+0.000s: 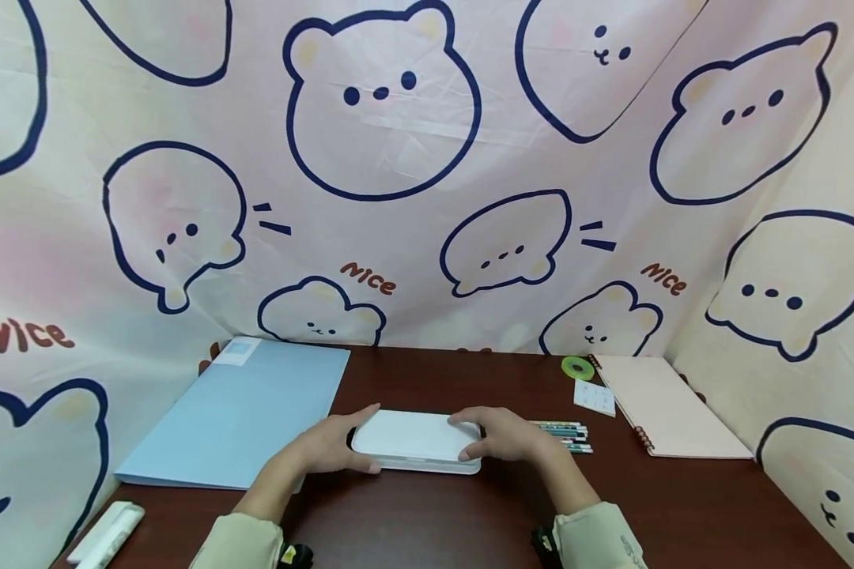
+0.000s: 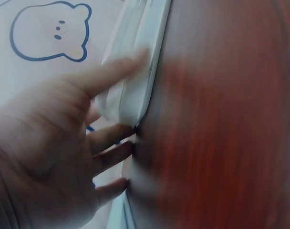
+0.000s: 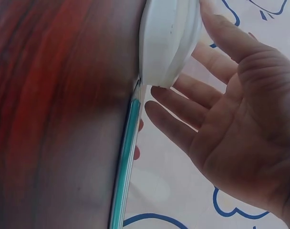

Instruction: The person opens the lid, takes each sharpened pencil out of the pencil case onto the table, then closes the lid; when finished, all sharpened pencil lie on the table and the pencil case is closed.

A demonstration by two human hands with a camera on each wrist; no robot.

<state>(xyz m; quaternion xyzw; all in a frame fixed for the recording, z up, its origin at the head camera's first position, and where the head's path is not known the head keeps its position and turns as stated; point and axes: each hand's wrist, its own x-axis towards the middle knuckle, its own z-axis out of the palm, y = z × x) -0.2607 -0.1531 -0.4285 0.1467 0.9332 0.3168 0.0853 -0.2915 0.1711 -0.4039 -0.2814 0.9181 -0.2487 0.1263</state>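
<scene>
A white pencil case (image 1: 416, 435) lies flat on the dark wooden table, its long side towards me. Around its left end my left hand (image 1: 327, 442) holds it, thumb at the front corner and forefinger at the back corner; the left wrist view shows that thumb blurred over the case (image 2: 140, 90). My right hand (image 1: 505, 435) grips the other end, with fingertips on the lid and front edge. In the right wrist view the remaining fingers of the right hand (image 3: 250, 105) stand behind the case's end. Several pencils (image 1: 569, 437) lie just right of this hand, partly hidden by it.
A light blue folder (image 1: 256, 411) lies at the left, and a white packet (image 1: 107, 533) sits by the near left edge. At the right are a spiral notebook (image 1: 672, 407), a pale card (image 1: 595, 397) and a green tape roll (image 1: 577, 367). Printed cloth (image 1: 413, 237) hangs behind.
</scene>
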